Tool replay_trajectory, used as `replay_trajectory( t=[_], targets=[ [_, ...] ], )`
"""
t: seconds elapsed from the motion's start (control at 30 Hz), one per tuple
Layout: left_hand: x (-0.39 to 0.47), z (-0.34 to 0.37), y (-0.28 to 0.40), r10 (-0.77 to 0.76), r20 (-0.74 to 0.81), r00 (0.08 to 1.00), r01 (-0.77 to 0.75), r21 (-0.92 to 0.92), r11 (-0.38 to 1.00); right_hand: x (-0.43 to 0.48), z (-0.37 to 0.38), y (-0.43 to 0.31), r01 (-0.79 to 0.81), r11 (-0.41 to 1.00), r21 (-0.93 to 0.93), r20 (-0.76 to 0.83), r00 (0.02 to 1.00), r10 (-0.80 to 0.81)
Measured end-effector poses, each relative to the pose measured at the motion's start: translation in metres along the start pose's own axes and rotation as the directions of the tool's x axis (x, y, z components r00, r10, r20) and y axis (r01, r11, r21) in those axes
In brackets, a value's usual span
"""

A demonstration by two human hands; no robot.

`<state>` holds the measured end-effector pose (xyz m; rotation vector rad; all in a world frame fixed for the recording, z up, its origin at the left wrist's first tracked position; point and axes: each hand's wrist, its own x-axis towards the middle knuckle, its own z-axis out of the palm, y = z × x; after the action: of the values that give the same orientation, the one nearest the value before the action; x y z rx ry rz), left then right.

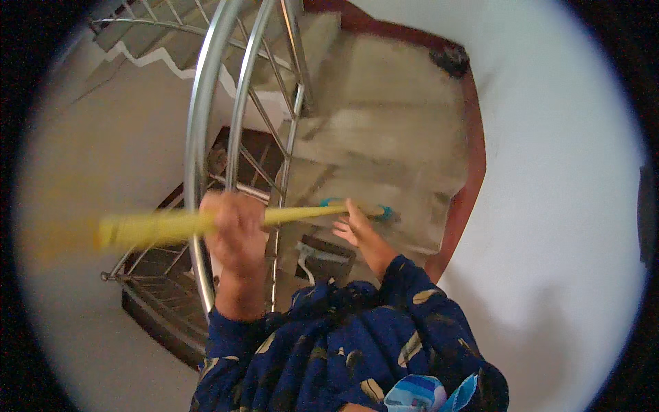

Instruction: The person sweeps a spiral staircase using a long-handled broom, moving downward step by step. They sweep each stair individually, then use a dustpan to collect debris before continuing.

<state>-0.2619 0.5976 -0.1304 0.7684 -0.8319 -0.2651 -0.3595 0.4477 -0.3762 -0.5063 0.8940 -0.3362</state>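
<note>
My left hand (pixel 234 232) is closed around a long yellow pole (pixel 298 214), blurred by motion. The pole's near end sticks out to the left, past the steel handrail. Its far end runs down towards a head with teal edges (pixel 383 211) low on the stairs; whether that is a broom or a mop I cannot tell. My right hand (pixel 355 226) is at the lower part of the pole, its thumb crossing in front and its fingers spread apart below. Whether it touches the pole is unclear.
A curved stainless steel handrail (pixel 198 129) with balusters runs along the left. Concrete steps (pixel 381 134) lie ahead, bordered by a dark red skirting (pixel 476 139) and white wall (pixel 540 154). A dark box-like object (pixel 329 257) is close before me. A dark bundle (pixel 450 59) occupies the far corner.
</note>
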Motion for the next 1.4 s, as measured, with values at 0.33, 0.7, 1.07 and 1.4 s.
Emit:
replay_trajectory(
  t=[0.33,0.7,1.07,1.4],
  targets=[
    [-0.03,-0.028,0.031,0.044,0.282,0.958,-0.002,-0.149,0.989,0.006,-0.024,0.035,0.099,0.869,0.485,-0.043,0.995,-0.089],
    [-0.09,-0.01,-0.039,-0.282,0.079,0.956,0.283,0.001,0.959,0.079,-0.161,0.034,0.349,0.896,0.274,-0.483,0.856,-0.185],
    [-0.082,-0.072,0.121,0.158,-0.088,0.984,-0.161,-0.026,0.987,0.045,0.035,0.126,-0.08,0.987,-0.142,-0.11,0.992,0.064],
    [-0.135,-0.069,0.068,0.179,-0.305,0.935,-0.072,0.332,0.94,0.104,0.005,0.129,-0.237,0.862,-0.447,-0.112,0.972,0.209]
  ],
)
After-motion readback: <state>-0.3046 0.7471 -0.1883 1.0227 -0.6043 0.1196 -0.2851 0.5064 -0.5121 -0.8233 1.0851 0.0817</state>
